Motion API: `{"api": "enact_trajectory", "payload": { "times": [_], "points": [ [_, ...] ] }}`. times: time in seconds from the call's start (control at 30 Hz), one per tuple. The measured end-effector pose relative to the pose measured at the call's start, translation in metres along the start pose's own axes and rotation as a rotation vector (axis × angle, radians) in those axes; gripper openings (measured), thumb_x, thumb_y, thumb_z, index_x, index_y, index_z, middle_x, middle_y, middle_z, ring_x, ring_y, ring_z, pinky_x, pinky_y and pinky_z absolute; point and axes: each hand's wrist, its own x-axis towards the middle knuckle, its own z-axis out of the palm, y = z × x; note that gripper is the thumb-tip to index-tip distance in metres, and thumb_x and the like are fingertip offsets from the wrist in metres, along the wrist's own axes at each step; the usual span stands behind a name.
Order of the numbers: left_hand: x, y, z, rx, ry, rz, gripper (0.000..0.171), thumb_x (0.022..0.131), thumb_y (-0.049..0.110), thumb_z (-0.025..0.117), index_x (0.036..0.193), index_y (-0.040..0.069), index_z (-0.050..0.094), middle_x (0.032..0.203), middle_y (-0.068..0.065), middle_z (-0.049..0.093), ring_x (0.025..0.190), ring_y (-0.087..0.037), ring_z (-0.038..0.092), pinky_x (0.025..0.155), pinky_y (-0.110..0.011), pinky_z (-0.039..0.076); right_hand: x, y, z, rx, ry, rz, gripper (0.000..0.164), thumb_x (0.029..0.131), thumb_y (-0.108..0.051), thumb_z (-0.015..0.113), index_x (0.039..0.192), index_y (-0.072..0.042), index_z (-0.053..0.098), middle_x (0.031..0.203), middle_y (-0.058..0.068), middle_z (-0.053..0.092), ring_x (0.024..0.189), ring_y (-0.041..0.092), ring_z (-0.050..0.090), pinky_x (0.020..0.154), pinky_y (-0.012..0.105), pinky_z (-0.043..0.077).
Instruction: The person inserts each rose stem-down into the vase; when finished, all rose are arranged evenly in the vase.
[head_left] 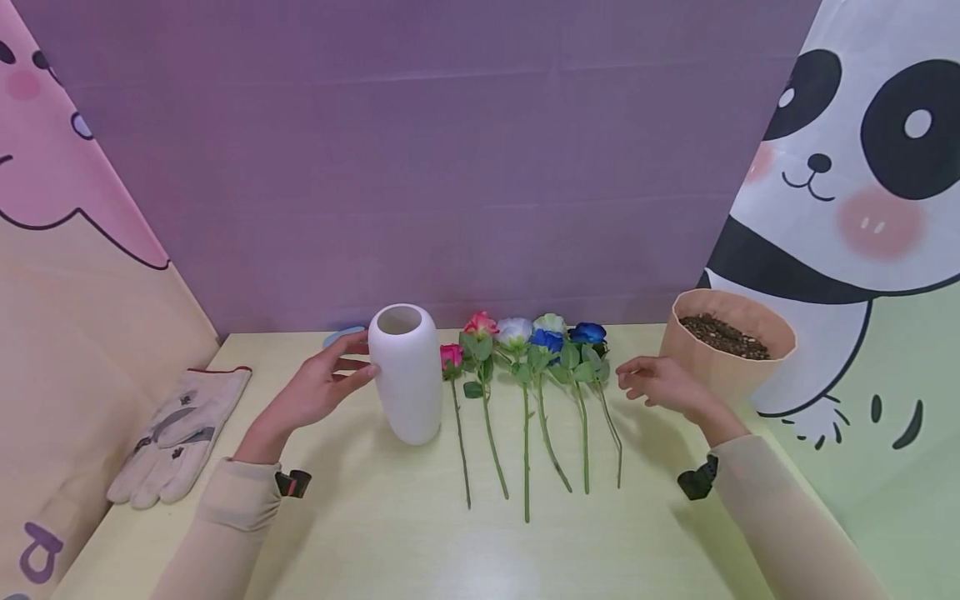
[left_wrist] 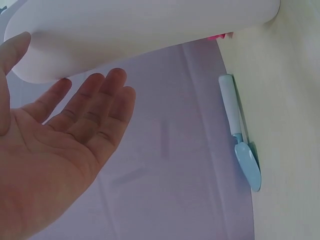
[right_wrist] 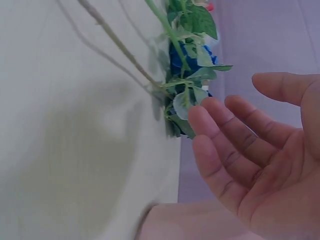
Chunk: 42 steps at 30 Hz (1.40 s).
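Note:
A tall white vase stands upright on the table. My left hand is at its upper left side, thumb and index fingertip right at the wall, the other fingers loosely extended. To the right of the vase lie several artificial roses in a row: a pink rose, a coral rose, a white rose, a blue rose and more, their stems toward me. Beside the rightmost dark blue rose, my right hand hovers with relaxed fingers and nothing in it.
A peach pot of dark soil stands behind my right hand. A pale blue trowel lies at the table's back edge, mostly hidden by the left hand in the head view. Grey-white gloves lie at the left edge. A purple backdrop rises behind.

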Motion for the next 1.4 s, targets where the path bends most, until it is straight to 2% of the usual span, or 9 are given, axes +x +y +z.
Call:
{"api": "enact_trajectory", "payload": {
  "times": [0.17, 0.37, 0.63, 0.97, 1.4],
  "points": [
    [0.001, 0.000, 0.002, 0.001, 0.002, 0.000, 0.070, 0.097, 0.050, 0.060, 0.154, 0.021, 0.032, 0.147, -0.011, 0.050, 0.129, -0.035, 0.058, 0.099, -0.051, 0.054, 0.006, 0.008, 0.005, 0.008, -0.001, 0.021, 0.040, 0.104, -0.021, 0.050, 0.135, 0.004, 0.053, 0.124, 0.027, 0.065, 0.105, 0.033, 0.068, 0.080, 0.040, 0.058],
    [0.002, 0.001, 0.004, 0.004, 0.011, 0.019, 0.070, 0.098, 0.046, 0.060, 0.155, 0.019, 0.030, 0.145, -0.014, 0.051, 0.126, -0.036, 0.060, 0.100, -0.052, 0.053, 0.010, 0.015, 0.012, 0.015, -0.009, 0.052, 0.039, 0.103, -0.020, 0.052, 0.134, 0.004, 0.055, 0.121, 0.025, 0.066, 0.103, 0.031, 0.069, 0.079, 0.041, 0.057],
    [0.001, 0.000, 0.005, -0.003, 0.017, 0.020, 0.069, 0.099, 0.046, 0.059, 0.156, 0.023, 0.028, 0.145, -0.012, 0.052, 0.124, -0.033, 0.062, 0.103, -0.053, 0.052, 0.012, 0.021, 0.018, 0.049, -0.013, 0.071, 0.037, 0.102, -0.019, 0.053, 0.129, 0.006, 0.057, 0.116, 0.022, 0.068, 0.096, 0.025, 0.070, 0.078, 0.038, 0.058],
    [0.000, 0.004, 0.005, -0.005, 0.001, -0.004, 0.070, 0.098, 0.049, 0.059, 0.156, 0.023, 0.028, 0.146, -0.011, 0.050, 0.124, -0.034, 0.061, 0.099, -0.052, 0.054, 0.020, 0.033, 0.026, 0.094, -0.010, 0.096, 0.035, 0.101, -0.018, 0.056, 0.125, 0.008, 0.059, 0.098, 0.015, 0.071, 0.083, 0.018, 0.066, 0.068, 0.034, 0.056],
    [-0.001, 0.005, 0.005, -0.005, -0.001, -0.009, 0.070, 0.098, 0.049, 0.059, 0.156, 0.025, 0.028, 0.146, -0.011, 0.049, 0.125, -0.035, 0.060, 0.099, -0.052, 0.053, 0.029, 0.040, 0.036, 0.105, 0.008, 0.139, 0.031, 0.101, -0.015, 0.054, 0.121, 0.008, 0.061, 0.096, 0.011, 0.071, 0.081, 0.015, 0.067, 0.069, 0.031, 0.060]
  ]
}}
